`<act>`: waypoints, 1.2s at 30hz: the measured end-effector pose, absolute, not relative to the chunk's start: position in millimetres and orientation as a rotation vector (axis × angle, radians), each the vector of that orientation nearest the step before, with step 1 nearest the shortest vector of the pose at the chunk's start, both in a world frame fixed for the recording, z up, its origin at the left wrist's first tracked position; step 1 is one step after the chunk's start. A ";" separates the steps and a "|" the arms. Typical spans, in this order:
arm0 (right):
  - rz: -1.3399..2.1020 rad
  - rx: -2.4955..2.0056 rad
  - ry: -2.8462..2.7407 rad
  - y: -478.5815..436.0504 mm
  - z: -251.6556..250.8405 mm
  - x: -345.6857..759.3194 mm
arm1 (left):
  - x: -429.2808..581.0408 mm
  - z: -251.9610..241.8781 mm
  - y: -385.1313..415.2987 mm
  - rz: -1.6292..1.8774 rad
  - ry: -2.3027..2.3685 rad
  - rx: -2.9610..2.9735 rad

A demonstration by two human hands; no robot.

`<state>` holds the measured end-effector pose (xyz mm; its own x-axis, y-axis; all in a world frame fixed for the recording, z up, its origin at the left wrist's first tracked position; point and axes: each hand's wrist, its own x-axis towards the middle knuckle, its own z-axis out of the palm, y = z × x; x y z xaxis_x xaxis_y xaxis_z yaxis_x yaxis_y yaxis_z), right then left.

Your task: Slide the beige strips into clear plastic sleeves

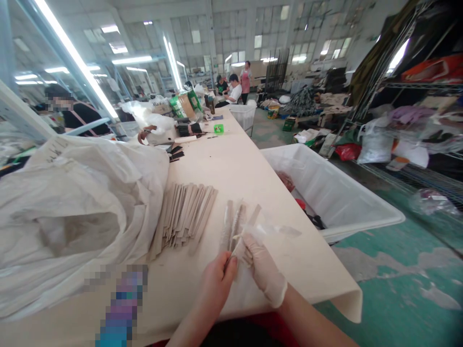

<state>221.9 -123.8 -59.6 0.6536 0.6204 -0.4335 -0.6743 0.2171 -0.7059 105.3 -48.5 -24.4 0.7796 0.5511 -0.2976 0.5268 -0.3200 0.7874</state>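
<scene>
My bare left hand (219, 274) pinches the lower end of a thin beige strip (236, 246) between thumb and fingers. My right hand (262, 265), in a pale thin glove, is closed beside it with its fingertips on the same strip; the gloved fingers partly hide what lies between them. Just beyond both hands, some strips in clear wrapping (227, 222) lie on the table, with a piece of clear plastic (284, 231) to their right. A loose row of many grey-beige strips (186, 214) is spread to the left of my hands.
A large white sack (141, 178) covers the table's left side, near a blurred-out object (125, 303). Against the right edge of the table (231, 164) stands a white bin (347, 193). Farther back are a green box (219, 128), bags and several people. Wire shelves (423, 176) stand right.
</scene>
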 end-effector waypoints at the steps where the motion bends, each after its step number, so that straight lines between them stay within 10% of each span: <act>1: 0.935 -0.993 0.050 -124.0 -61.0 214.9 | 108.9 -26.7 -50.2 0.050 0.812 1.993; 36: 1.334 -0.933 -0.197 -150.5 -65.5 228.6 | 151.9 -8.4 -29.5 -0.045 0.447 1.978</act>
